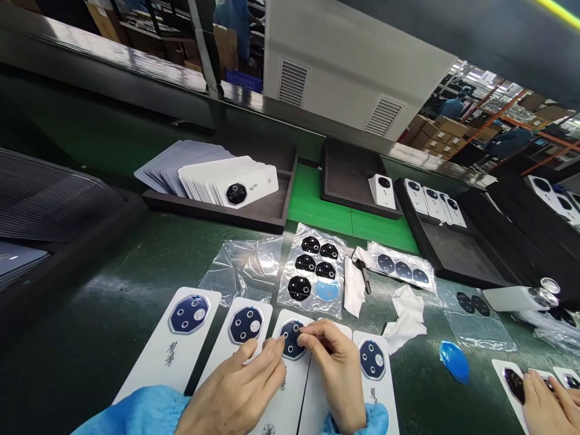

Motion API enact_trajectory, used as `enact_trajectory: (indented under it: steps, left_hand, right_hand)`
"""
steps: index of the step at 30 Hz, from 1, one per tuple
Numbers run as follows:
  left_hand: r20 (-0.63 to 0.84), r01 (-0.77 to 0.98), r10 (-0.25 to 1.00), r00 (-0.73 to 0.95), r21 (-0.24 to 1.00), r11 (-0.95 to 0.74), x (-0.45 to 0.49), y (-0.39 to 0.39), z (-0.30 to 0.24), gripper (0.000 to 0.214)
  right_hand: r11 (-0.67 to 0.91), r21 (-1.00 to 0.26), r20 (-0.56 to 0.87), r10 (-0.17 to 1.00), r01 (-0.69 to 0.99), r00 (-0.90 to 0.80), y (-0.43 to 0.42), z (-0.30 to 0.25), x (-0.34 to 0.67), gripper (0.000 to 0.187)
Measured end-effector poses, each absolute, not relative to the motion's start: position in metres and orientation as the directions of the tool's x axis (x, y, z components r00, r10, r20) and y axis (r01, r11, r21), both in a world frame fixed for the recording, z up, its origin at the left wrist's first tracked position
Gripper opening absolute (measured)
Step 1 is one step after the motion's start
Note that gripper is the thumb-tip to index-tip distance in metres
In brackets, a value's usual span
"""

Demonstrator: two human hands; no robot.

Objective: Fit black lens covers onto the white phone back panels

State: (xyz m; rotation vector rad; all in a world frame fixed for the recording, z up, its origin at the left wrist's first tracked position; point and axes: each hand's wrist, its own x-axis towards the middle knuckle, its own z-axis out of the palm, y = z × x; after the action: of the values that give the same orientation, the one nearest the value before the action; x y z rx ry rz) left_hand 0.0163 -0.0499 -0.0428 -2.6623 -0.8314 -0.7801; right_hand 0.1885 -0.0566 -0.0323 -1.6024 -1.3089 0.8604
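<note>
Several white phone back covers lie side by side on the dark green table in front of me. My left hand (pixel 240 386) and my right hand (pixel 338 374) meet over the third cover (pixel 290 386), fingertips pinched at the edges of its dark octagonal camera plate (pixel 290 339). The left thumb and forefinger press the plate's left side; the right fingers curl on its right side. Neighbouring covers (pixel 174 344) (pixel 244 329) (pixel 374 368) show blue-filmed camera plates. Blue sleeves cover both my wrists.
A clear sheet with black octagonal plates (pixel 313 269) lies beyond the covers, beside white cloths (pixel 408 314), a black tool (pixel 365 275) and a blue film scrap (pixel 454 360). Black trays (pixel 272 211) (pixel 348 181) hold stacked covers. Another person's hands (pixel 550 402) work at the lower right.
</note>
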Motion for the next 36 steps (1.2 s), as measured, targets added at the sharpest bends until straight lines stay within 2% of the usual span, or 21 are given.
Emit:
enact_trajectory:
  steps: [4,12,18,25,36]
  left_hand:
    - [0.541,0.589,0.458,0.705,-0.087,-0.803,0.017,-0.05,-0.043,0.047]
    - [0.461,0.597,0.481,0.746,-0.141,-0.79,0.015,-0.053,-0.042,0.029]
    - [0.477,0.602,0.486,0.732,-0.119,-0.79,0.015,-0.052,-0.037,0.031]
    - [0.502,0.614,0.496,0.708,-0.091,-0.784,0.016,-0.052,-0.033,0.047]
    - [0.508,0.611,0.484,0.712,-0.11,-0.784,0.016,-0.053,-0.031,0.048]
  right_hand:
    - [0.15,-0.713,0.276,0.958,0.684,0.078,-0.053,-0.037,0.178,0.018]
    - [0.247,-0.461,0.464,0.886,0.852,-0.006,-0.053,-0.049,0.165,0.022]
    - [0.226,-0.495,0.458,0.889,0.839,0.031,-0.054,-0.037,0.169,0.018]
    - [0.239,-0.317,0.473,0.879,0.918,-0.065,-0.055,-0.041,0.162,0.02]
    - [0.226,-0.315,0.491,0.87,0.922,-0.045,-0.054,-0.039,0.162,0.02]
